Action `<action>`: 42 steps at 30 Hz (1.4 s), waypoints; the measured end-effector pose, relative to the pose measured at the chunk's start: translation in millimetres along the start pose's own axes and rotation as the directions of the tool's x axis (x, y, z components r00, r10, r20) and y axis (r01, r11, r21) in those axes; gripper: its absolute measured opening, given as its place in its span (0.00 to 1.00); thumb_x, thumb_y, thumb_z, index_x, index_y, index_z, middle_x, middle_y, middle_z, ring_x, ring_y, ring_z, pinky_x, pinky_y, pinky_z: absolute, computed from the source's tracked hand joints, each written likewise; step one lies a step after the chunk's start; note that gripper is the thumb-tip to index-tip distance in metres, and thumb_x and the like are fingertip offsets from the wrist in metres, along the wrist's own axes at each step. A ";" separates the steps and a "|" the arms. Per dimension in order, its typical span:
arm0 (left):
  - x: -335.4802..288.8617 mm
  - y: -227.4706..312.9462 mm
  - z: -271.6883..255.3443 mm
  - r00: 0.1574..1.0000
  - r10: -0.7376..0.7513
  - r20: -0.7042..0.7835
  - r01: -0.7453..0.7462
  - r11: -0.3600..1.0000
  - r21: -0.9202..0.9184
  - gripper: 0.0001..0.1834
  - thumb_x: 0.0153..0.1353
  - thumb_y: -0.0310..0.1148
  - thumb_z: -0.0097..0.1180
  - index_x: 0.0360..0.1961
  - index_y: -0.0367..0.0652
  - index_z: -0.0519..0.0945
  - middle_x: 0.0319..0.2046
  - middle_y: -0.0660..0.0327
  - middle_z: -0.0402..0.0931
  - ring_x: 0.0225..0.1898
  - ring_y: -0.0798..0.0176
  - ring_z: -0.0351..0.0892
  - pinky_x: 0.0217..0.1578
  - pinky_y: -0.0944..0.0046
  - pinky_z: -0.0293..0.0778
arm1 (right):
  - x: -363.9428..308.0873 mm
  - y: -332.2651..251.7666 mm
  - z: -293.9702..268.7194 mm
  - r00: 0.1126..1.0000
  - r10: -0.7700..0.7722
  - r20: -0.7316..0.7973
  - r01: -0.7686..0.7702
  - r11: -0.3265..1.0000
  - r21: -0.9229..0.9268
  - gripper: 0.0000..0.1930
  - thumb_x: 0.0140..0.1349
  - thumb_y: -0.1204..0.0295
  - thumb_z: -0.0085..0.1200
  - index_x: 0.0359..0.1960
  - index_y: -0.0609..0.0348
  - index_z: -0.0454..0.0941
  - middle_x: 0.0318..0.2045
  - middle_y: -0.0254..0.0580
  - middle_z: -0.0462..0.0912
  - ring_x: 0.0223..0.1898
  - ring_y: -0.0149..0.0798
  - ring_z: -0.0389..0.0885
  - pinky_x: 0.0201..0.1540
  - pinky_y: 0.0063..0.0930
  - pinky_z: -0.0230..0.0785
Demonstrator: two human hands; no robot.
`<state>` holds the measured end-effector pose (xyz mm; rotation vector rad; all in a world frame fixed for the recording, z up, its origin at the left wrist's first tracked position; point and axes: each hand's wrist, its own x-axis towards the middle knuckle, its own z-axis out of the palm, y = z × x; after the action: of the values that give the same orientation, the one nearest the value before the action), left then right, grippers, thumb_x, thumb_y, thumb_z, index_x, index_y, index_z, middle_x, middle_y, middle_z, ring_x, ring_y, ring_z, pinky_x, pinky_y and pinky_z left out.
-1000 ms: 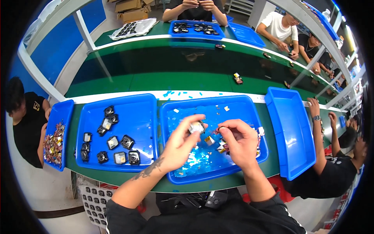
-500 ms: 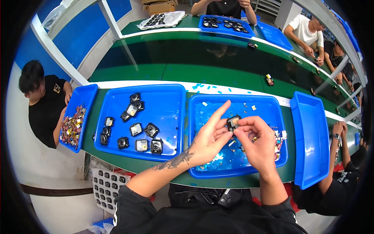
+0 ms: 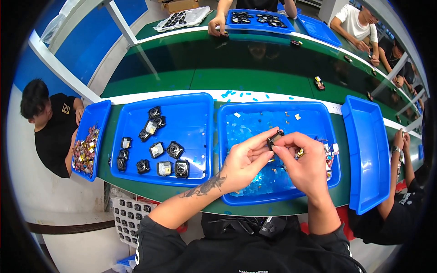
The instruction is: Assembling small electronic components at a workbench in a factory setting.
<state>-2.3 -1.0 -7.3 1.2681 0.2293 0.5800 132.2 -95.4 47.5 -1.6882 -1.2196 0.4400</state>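
Note:
Above a blue tray (image 3: 227, 200), I hold a small black smartwatch-like case (image 3: 274, 138) tilted on its edge. My left hand (image 3: 246, 163) grips it from the left, thumb and fingers closed about it. From the right, the pinched thumb and index finger of my right hand (image 3: 306, 159) press on its near side. What the right fingertips are touching inside the case is too small to make out. Beneath my hands the tray carries thin blue film pieces (image 3: 252, 120) and, by its right wall, small parts with coloured bits (image 3: 331, 157).
A blue tray to the left (image 3: 200, 179) holds several black watch cases (image 3: 175, 149). Farther left stands a narrow tray of small colourful parts (image 3: 86, 150). Another blue tray (image 3: 366, 154) is to the right. Ahead runs a green conveyor (image 3: 255, 77) carrying parts; people sit around it.
My left fingers have folded in from stretched out to wrap round the case, which has turned more on edge. Across the conveyor, a person's hand has reached down to a part at the belt's edge.

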 end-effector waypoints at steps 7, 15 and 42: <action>1.0 3.5 -0.4 0.999 0.004 0.036 -0.006 0.998 0.056 0.27 0.66 0.16 0.44 0.67 0.34 0.62 0.65 0.52 0.65 0.63 0.59 0.69 0.62 0.62 0.67 | 1.6 0.2 -0.5 0.956 -0.294 -0.005 0.272 0.889 -0.367 0.06 0.50 0.78 0.63 0.24 0.57 0.77 0.20 0.37 0.78 0.22 0.40 0.75 0.28 0.35 0.65; 0.8 12.4 -0.6 0.989 0.051 0.137 -0.065 0.993 0.101 0.26 0.67 0.17 0.44 0.66 0.32 0.62 0.64 0.51 0.66 0.63 0.59 0.68 0.62 0.61 0.66 | -1.7 -6.6 -7.8 0.952 -0.268 -0.147 0.229 0.944 -0.237 0.15 0.43 0.80 0.67 0.22 0.58 0.69 0.21 0.38 0.71 0.26 0.40 0.73 0.28 0.34 0.66; 4.3 13.4 -3.4 0.877 0.456 0.151 -0.404 0.530 0.745 0.14 0.55 0.23 0.65 0.44 0.39 0.83 0.44 0.53 0.79 0.40 0.55 0.84 0.37 0.65 0.81 | -15.2 27.0 -14.6 0.983 0.158 0.093 -0.182 0.903 0.390 0.03 0.63 0.78 0.56 0.35 0.65 0.76 0.31 0.33 0.79 0.31 0.22 0.76 0.33 0.15 0.71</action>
<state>-4.0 6.5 4.9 2.1845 0.2161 1.0191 150.4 -116.5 27.6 -1.4383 -0.9471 0.7955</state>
